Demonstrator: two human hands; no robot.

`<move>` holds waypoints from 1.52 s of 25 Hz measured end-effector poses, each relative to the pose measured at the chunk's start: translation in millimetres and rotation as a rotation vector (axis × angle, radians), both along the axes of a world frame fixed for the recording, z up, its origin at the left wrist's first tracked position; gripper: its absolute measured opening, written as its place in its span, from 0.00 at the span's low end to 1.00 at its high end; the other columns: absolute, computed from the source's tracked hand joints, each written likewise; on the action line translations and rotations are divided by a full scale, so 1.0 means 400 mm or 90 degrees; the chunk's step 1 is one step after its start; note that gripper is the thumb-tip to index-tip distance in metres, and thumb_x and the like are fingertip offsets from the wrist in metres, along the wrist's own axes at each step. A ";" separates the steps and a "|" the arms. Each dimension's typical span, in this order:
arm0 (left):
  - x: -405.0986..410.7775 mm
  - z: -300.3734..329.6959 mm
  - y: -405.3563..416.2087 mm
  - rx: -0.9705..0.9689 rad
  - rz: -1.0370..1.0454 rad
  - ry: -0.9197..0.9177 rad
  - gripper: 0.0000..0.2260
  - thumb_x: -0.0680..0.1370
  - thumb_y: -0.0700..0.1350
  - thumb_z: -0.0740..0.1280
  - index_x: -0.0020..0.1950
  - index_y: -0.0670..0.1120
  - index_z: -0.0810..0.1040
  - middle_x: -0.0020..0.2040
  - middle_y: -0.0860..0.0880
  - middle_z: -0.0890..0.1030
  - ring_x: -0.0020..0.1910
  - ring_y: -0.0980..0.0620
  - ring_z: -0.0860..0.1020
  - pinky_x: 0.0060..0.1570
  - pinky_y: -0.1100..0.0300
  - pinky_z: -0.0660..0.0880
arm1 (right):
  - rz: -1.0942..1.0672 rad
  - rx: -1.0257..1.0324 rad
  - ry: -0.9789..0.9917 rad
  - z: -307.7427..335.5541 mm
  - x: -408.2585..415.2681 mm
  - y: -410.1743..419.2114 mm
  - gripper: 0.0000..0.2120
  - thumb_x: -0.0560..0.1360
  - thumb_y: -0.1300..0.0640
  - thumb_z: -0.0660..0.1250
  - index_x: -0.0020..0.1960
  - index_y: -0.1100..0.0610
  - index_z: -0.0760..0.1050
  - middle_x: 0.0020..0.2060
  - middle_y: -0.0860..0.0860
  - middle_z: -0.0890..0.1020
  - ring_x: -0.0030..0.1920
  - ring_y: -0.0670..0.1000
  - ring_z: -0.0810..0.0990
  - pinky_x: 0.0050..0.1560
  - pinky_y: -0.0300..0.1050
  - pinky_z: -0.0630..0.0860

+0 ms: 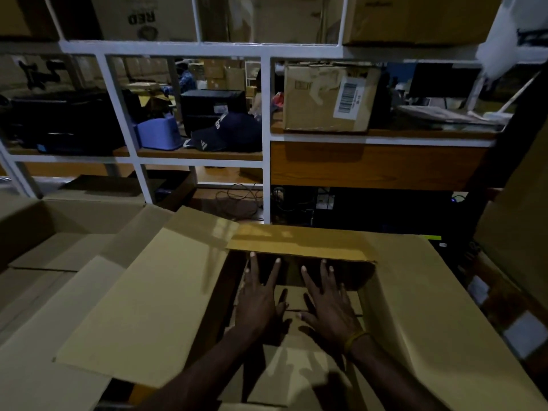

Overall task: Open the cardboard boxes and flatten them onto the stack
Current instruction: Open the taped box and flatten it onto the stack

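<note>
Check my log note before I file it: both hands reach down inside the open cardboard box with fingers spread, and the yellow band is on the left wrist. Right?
Not quite: the head view shows the yellow band on the right wrist. The rest stands: left hand and right hand reach inside the open cardboard box, fingers spread.

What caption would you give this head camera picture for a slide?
Both hands, left hand and right hand, reach with spread fingers into an open cardboard box before white shelving.

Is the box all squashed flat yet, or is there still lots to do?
Not yet. The box already has its top flaps folded out. Now the left hand and right hand reach inside, fingers spread. It still stands up and needs flattening.
</note>
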State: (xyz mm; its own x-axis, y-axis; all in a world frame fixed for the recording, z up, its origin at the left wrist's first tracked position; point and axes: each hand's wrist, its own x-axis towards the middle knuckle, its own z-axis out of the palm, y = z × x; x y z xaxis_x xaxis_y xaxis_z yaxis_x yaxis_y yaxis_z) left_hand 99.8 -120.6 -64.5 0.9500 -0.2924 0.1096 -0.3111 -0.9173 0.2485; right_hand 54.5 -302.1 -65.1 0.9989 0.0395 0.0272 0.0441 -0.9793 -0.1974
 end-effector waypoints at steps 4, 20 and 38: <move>0.086 0.055 -0.006 -0.071 -0.020 -0.112 0.45 0.77 0.60 0.65 0.77 0.62 0.30 0.74 0.44 0.22 0.79 0.37 0.42 0.72 0.44 0.65 | -0.044 -0.002 -0.078 0.060 0.085 -0.010 0.48 0.78 0.43 0.66 0.76 0.42 0.28 0.72 0.56 0.22 0.74 0.59 0.25 0.76 0.61 0.41; 0.439 0.114 -0.078 0.010 -0.083 -0.015 0.44 0.77 0.56 0.68 0.77 0.66 0.36 0.75 0.50 0.24 0.77 0.35 0.36 0.70 0.28 0.54 | -0.147 -0.113 -0.048 0.108 0.429 -0.114 0.48 0.76 0.48 0.68 0.79 0.40 0.34 0.75 0.56 0.26 0.78 0.63 0.34 0.75 0.68 0.51; 0.533 0.024 0.025 0.119 0.013 -0.070 0.40 0.77 0.58 0.66 0.78 0.66 0.40 0.79 0.43 0.32 0.69 0.33 0.68 0.69 0.30 0.58 | -0.208 -0.103 -0.030 0.021 0.440 -0.282 0.54 0.73 0.70 0.67 0.77 0.33 0.36 0.78 0.60 0.37 0.76 0.61 0.58 0.72 0.64 0.59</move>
State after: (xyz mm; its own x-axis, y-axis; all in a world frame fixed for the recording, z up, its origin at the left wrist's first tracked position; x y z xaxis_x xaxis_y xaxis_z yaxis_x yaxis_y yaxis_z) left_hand 313.2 -110.6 -55.1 0.9414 -0.2978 0.1586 -0.3074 -0.9508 0.0393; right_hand 230.3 -414.9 -56.6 0.9571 -0.2746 0.0928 -0.2716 -0.9614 -0.0435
